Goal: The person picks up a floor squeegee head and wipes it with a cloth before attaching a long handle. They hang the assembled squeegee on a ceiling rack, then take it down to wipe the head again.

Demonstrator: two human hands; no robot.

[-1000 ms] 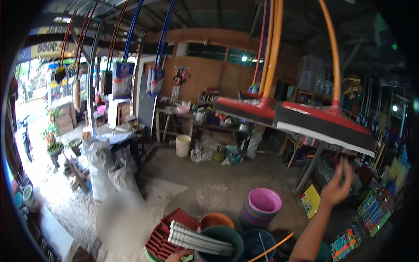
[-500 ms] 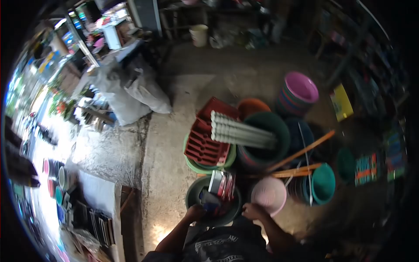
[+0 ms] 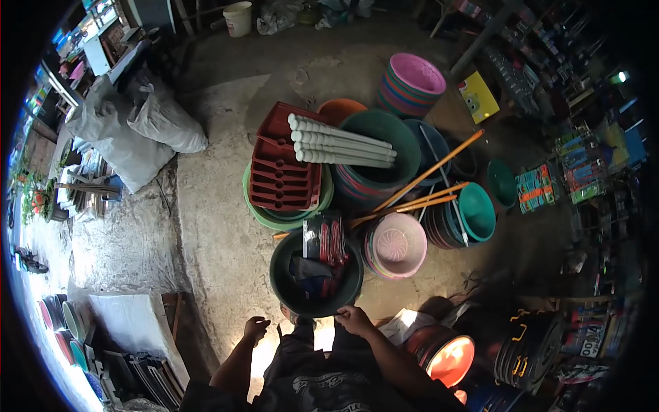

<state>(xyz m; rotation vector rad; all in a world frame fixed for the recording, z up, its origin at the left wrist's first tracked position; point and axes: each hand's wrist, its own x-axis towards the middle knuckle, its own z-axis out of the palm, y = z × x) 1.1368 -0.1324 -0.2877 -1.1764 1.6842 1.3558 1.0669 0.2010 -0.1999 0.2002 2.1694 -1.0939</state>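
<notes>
A dark green basin (image 3: 278, 278) stands before my feet. Inside it lie red-and-black packaged goods (image 3: 333, 240), a silver-faced pack (image 3: 316, 238) and a dark blue-grey bundle (image 3: 312, 269) I cannot identify. My right hand (image 3: 352, 319) is closed on the basin's near right rim. Off to the basin's lower left, my left hand (image 3: 257, 329) is apart from the rim, its fingers loosely bent with nothing seen in them. A stack of pink tubs (image 3: 395, 246) stands right beside the basin.
Beyond the basin are dark red plastic racks (image 3: 283, 158) on a light green tub (image 3: 255, 206). Pale ribbed poles (image 3: 343, 145) rest in a large green bucket (image 3: 405, 130). Orange sticks (image 3: 436, 165) lean across the buckets. White sacks (image 3: 123, 137) stand left; red buckets (image 3: 439, 353) sit lower right.
My left hand has let go of the basin's rim and moved away to the lower left. My right hand stays on the rim. The view has shifted, showing more to the lower right.
</notes>
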